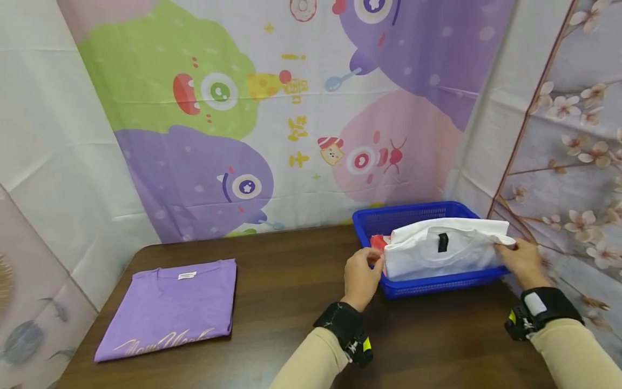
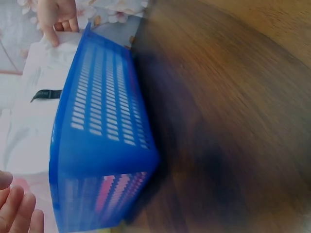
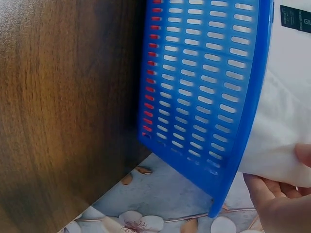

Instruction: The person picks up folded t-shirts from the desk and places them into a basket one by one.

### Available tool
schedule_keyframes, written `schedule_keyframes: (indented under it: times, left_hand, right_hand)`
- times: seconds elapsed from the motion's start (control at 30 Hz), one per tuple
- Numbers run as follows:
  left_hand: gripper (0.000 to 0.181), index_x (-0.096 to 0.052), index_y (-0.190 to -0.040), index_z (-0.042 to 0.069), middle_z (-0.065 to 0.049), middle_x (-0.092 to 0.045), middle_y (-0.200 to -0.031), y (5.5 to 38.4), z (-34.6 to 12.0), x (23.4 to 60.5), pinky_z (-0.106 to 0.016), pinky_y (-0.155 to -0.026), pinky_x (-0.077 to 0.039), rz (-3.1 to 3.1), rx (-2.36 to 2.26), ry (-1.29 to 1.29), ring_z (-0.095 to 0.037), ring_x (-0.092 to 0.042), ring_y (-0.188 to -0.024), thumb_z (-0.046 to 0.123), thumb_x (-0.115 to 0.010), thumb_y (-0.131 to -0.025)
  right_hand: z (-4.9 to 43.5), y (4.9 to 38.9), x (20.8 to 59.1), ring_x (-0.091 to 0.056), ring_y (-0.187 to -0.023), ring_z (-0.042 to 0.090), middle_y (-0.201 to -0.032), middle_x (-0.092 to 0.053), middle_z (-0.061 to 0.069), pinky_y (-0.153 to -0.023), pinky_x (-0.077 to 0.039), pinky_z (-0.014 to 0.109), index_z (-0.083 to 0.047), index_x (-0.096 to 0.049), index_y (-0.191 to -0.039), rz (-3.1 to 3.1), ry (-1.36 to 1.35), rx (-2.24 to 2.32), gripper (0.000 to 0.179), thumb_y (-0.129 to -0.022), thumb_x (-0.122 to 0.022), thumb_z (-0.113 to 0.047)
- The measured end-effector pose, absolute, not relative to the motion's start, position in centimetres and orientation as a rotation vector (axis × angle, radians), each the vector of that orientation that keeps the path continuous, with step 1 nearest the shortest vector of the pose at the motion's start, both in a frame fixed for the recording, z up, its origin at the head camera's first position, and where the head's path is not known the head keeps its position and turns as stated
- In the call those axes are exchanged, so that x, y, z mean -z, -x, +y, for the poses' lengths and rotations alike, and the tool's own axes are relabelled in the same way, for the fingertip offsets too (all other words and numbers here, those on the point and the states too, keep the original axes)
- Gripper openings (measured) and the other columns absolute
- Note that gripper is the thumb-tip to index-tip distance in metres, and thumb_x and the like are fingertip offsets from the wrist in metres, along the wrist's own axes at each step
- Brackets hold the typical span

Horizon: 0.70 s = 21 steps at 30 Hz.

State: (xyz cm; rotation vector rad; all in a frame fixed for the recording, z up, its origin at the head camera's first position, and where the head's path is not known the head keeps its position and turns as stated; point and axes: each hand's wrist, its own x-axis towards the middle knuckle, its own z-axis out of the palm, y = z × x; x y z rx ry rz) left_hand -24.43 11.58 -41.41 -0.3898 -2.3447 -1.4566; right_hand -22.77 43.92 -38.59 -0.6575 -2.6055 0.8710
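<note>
A folded white T-shirt [image 1: 432, 254] with a black neck label lies in a blue plastic basket [image 1: 447, 283], its folded edge standing above the front rim. My right hand [image 1: 524, 263] pinches the shirt's right end; in the right wrist view the thumb of the right hand [image 3: 282, 196] is on top and the fingers are beneath. At the basket's left corner is my left hand [image 1: 362, 275], its fingers loosely bent beside the shirt's left end. The left wrist view shows the fingers of the left hand [image 2: 19, 208] apart from the white cloth. Red cloth [image 1: 378, 243] shows beneath the shirt.
A folded purple T-shirt [image 1: 180, 308] with a white neck label lies flat at the left of the brown wooden table [image 1: 286, 286]. Behind the table hangs a cartoon-printed curtain [image 1: 301, 178]. A flower-printed curtain [image 1: 578, 162] hangs close to the basket's right side.
</note>
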Motion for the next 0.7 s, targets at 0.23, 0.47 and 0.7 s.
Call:
schedule_keyframes:
  times: [0.23, 0.47, 0.7]
  left_hand:
    - [0.008, -0.071, -0.091, 0.003, -0.008, -0.074, -0.084, 23.9, 9.3, 42.5, -0.016, -0.067, -0.052, -2.275, 1.512, 0.353, -0.016, -0.068, -0.073, 0.006, -0.068, -0.084]
    - [0.007, -0.071, -0.089, 0.000, -0.010, -0.074, -0.081, 23.1, 7.6, 43.5, -0.015, -0.065, -0.052, -2.264, 1.542, 0.329, -0.017, -0.069, -0.071, 0.003, -0.065, -0.086]
    - [0.007, -0.070, -0.088, -0.001, -0.012, -0.074, -0.080, 22.0, 6.5, 44.4, -0.012, -0.062, -0.050, -2.239, 1.618, 0.333, -0.016, -0.070, -0.070, 0.001, -0.064, -0.085]
  right_hand:
    - [43.5, 23.5, 38.7, -0.054, -0.091, 0.049, -0.109, -0.055, 0.042, -0.064, -0.040, 0.035, 0.018, -0.054, -0.110, -2.657, 0.572, -0.764, 0.041, -0.092, -0.051, -0.019]
    - [41.7, 24.7, 39.3, -0.055, -0.079, 0.050, -0.097, -0.059, 0.041, -0.059, -0.037, 0.035, 0.018, -0.057, -0.099, -2.606, 0.354, -0.686, 0.034, -0.087, -0.055, -0.014]
    - [40.6, 25.4, 39.5, -0.053, -0.089, 0.052, -0.108, -0.055, 0.043, -0.066, -0.042, 0.044, 0.018, -0.054, -0.110, -2.633, 0.429, -0.732, 0.039, -0.092, -0.051, -0.016]
